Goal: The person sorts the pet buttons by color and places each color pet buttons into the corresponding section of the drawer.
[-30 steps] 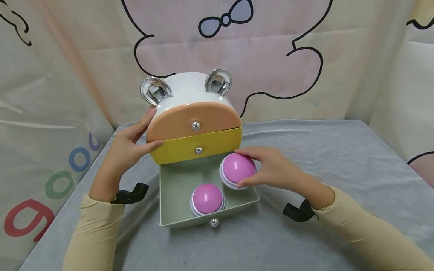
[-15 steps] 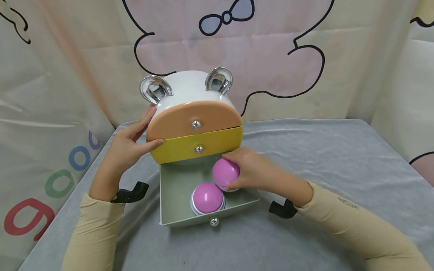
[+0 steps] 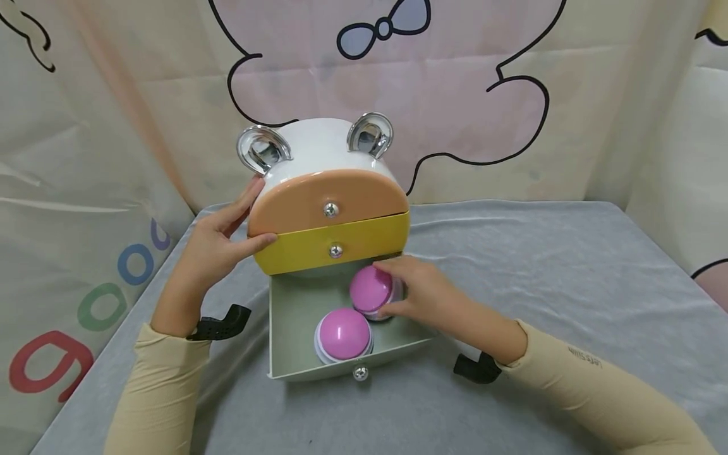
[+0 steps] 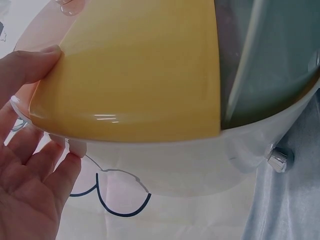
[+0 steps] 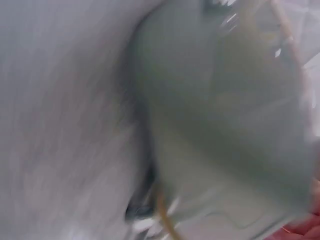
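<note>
A small round chest point(image 3: 332, 142) has a white shell, chrome ears and an orange and a yellow drawer point(image 3: 307, 249), both closed. Its pale green bottom drawer point(image 3: 292, 322) is pulled out. My left hand point(image 3: 213, 243) holds the chest's left side, thumb on the front at the orange-yellow seam; in the left wrist view its fingers point(image 4: 60, 170) lie along the white shell. Inside the green drawer sit two round pink-domed jars with white rims. My right hand point(image 3: 426, 291) has finger and thumb around the rear pink jar point(image 3: 370, 289). The front pink jar point(image 3: 343, 333) stands close beside it.
A grey cloth point(image 3: 540, 265) covers the table. Behind and at the sides hangs a printed curtain point(image 3: 455, 114). The drawer's front wall carries a silver knob point(image 3: 361, 373). The right wrist view is blurred, showing mostly the green drawer's outside point(image 5: 200, 100).
My right hand has moved left, carrying the rear pink jar farther into the drawer, close to the front one. The front jar has shifted slightly left. My left hand keeps its hold.
</note>
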`<state>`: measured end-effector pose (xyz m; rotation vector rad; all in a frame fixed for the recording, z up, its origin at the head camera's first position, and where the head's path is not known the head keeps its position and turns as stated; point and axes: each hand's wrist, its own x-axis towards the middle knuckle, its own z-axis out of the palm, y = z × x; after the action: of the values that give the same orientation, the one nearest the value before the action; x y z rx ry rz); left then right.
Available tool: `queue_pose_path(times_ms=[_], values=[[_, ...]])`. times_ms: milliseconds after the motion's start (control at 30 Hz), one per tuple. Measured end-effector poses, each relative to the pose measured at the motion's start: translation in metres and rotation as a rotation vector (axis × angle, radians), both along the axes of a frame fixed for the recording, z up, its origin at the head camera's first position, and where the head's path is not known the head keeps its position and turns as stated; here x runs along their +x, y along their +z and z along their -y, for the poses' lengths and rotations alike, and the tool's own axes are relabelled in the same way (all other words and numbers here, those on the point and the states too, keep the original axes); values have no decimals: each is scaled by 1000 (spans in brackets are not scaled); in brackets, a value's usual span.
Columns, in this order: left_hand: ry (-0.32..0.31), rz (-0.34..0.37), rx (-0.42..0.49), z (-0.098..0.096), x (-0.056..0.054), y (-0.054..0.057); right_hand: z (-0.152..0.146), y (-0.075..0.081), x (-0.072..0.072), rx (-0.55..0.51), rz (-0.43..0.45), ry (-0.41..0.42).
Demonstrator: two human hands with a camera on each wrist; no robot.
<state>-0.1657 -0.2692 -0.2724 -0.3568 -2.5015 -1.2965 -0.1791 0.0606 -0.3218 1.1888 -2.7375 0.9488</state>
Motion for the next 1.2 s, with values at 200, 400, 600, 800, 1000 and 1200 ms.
queue_pose_path(times_ms=[200,400,600,800,1000,1200], values=[[-1,-4,1,0,0,0,-13,11,32,-367,704,133],[-2,-12,6,1,1,0,-13,-6,69,-394,1256,275],[-2,-13,2,0,0,0,-6,-45,87,-439,1416,128],[-11,-14,0,0,0,-1,-1,-62,87,-567,1418,-47],[-16,-19,7,-1,-1,0,2,-66,86,-696,1458,-94],[-11,-15,2,-1,-1,0,7,-68,86,-729,1512,-129]])
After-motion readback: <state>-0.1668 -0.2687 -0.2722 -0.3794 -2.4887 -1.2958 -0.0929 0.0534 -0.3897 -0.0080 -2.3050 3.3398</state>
